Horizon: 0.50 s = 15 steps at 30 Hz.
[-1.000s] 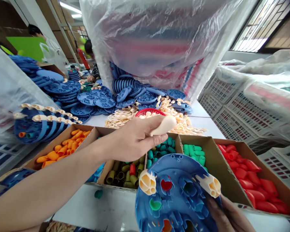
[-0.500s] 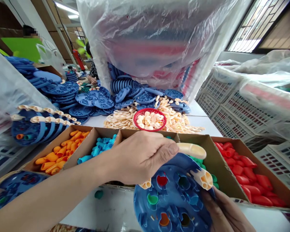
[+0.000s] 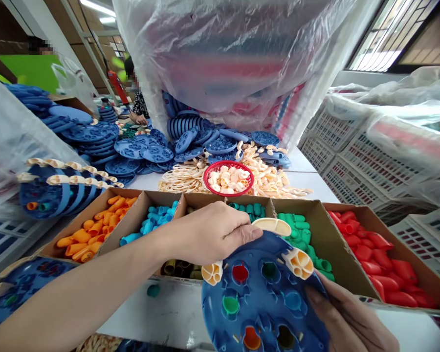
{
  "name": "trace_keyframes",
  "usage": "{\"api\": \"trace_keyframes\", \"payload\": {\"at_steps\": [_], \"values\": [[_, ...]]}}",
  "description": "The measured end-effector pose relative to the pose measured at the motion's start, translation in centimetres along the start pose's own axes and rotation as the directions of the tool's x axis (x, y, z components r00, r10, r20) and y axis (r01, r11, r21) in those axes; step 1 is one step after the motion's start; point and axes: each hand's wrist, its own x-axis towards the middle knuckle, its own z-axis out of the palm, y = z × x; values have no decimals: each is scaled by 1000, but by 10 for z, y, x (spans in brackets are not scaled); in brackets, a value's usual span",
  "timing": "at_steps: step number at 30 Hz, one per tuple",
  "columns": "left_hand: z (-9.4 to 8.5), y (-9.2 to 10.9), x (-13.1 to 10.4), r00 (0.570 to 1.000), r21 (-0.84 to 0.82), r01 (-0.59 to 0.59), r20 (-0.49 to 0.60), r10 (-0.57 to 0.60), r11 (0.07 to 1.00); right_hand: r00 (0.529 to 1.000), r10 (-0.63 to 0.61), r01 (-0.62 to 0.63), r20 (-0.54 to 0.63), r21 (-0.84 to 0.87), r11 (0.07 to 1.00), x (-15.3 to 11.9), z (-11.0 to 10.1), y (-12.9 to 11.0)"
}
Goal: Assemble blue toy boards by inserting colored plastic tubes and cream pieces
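Observation:
A round blue plastic disc [image 3: 260, 293] is tilted up at the lower middle, with red, green, orange, blue and dark pieces in its sockets. Two cream cluster pieces [image 3: 299, 264] sit at its upper left and upper right edges. My left hand [image 3: 216, 232] is closed on a long cream piece [image 3: 273, 226] at the disc's top edge; its fingertips are hidden behind the thumb. My right hand [image 3: 346, 318] grips the disc at its right edge, thumb on the near face and fingers behind it.
A cardboard box [image 3: 319, 210] with compartments holds orange, blue, olive, teal, green and red pieces. Behind are a red basket [image 3: 228, 164] of cream parts, loose cream parts and stacked blue discs [image 3: 156, 152]. White crates [image 3: 366, 161] stand right; finished-looking discs lean left. A person sits far back.
My left hand has shifted slightly left and down with the long cream piece, which now lies closer over the disc's top edge. The disc's left cluster piece shows more fully.

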Motion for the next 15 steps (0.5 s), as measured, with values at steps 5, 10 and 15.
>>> {"api": "trace_keyframes", "payload": {"at_steps": [5, 10, 15], "values": [[8, -4, 0, 994, -135, 48, -91, -60, 990, 962, 258, -231, -93, 233, 945, -4, 11, -4], [11, -14, -21, 995, -712, 61, -15, -102, 700, 911, 373, -273, -176, 420, 865, -6, 23, 1], [29, -23, -43, 997, -849, 51, 11, -79, 525, 849, 478, -314, -226, 513, 799, 11, 30, -7]]}}
